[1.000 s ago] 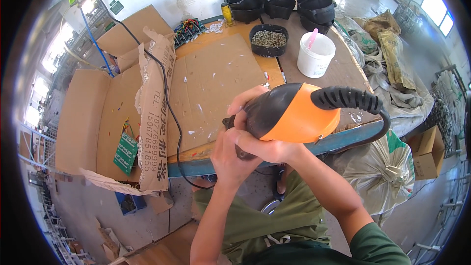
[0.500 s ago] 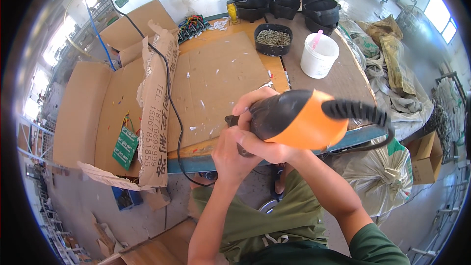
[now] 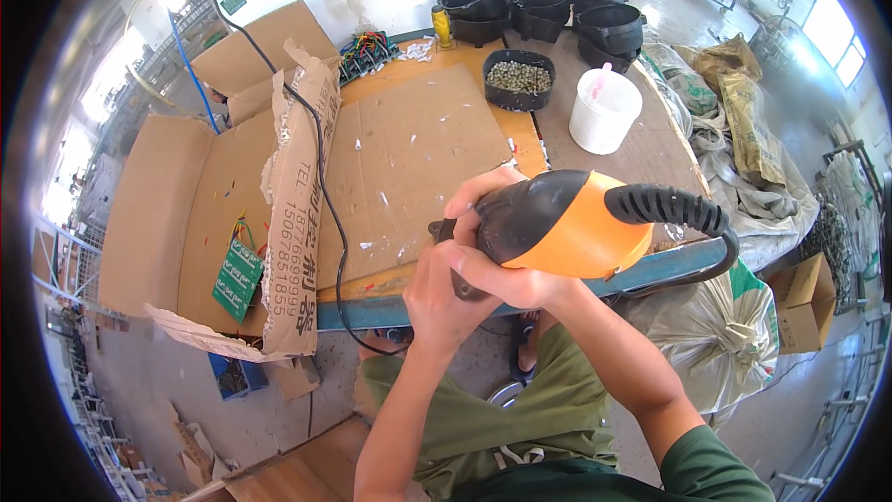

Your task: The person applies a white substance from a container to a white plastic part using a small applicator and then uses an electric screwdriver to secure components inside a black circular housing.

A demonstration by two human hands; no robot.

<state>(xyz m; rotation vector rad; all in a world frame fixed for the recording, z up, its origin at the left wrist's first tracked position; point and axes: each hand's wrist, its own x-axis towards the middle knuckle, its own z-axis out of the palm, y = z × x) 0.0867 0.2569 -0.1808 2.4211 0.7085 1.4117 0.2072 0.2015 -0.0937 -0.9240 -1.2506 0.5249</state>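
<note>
My right hand (image 3: 513,284) is wrapped round the black front of an orange-and-black corded power tool (image 3: 595,232), whose exact kind I cannot make out. Its ribbed black cord sleeve bends off to the right. Just left of it, my left hand (image 3: 435,293) is closed on a dark flat metal piece (image 3: 469,290), held against the tool's front end. Fingers cover most of that piece and hide where the two meet. Both hands are raised above the near edge of the workbench (image 3: 372,302).
A torn cardboard box (image 3: 153,214) with green boards (image 3: 239,279) stands left, a black cable (image 3: 321,158) across its side. Behind are a black tub of small pieces (image 3: 518,79), a white bucket (image 3: 604,121) and stacked black pots (image 3: 609,28). Sacks (image 3: 711,335) lie right.
The orange-and-black power tool has shifted very slightly left. Both hands keep their grip and nearly the same place.
</note>
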